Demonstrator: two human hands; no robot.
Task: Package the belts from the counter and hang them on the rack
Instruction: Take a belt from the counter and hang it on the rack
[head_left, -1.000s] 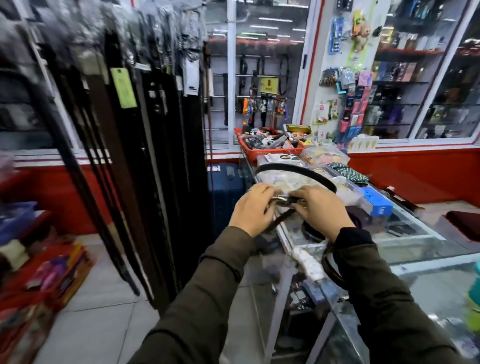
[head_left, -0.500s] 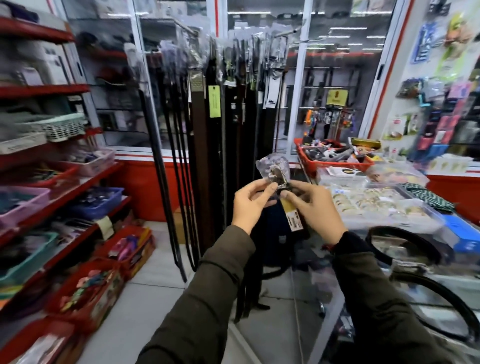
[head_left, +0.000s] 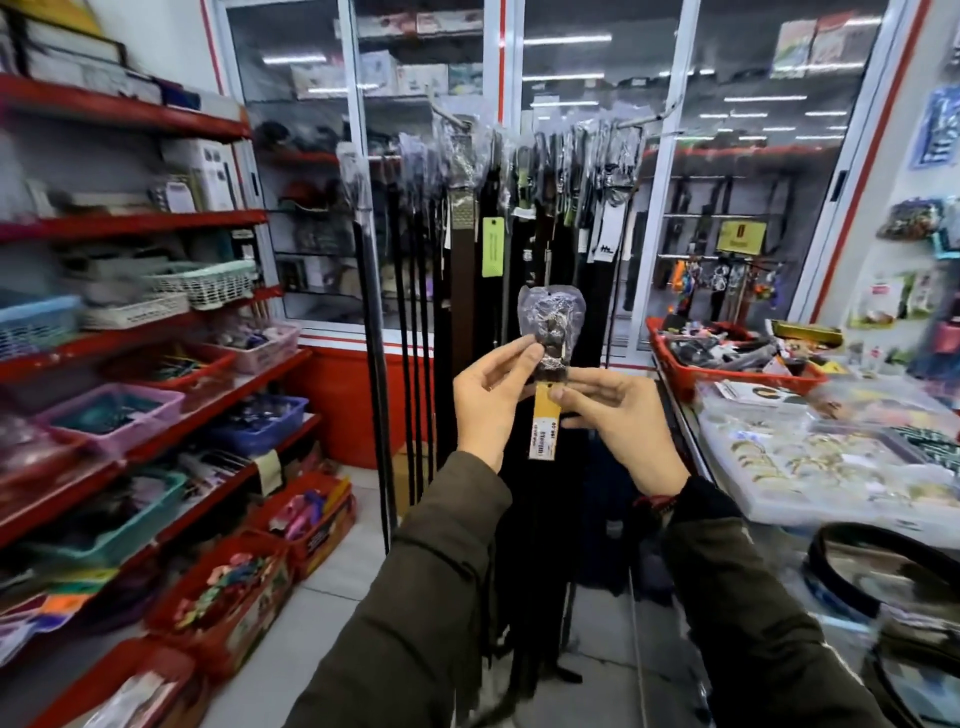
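Dozens of packaged belts hang on the rack (head_left: 519, 171) at upper centre. Centre frame, the belt (head_left: 540, 519) hangs vertically, its plastic-wrapped buckle (head_left: 552, 319) pointing up. Left hand (head_left: 493, 402) pinches below the buckle; right hand (head_left: 623, 426) grips its yellow tag (head_left: 544, 431).

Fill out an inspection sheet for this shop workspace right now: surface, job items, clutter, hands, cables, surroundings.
Surface: glass counter at right, crowded.
Job's things: belt with buckle end bagged in plastic, yellow price tag hanging; belt rack full behind; loose belt lies coiled on counter.
Clutter: red tray, clear boxes of trinkets.
Grippers: left hand and right hand both pinch the belt.
Cables: nothing seen.
Surroundings: red shelves with baskets at left.
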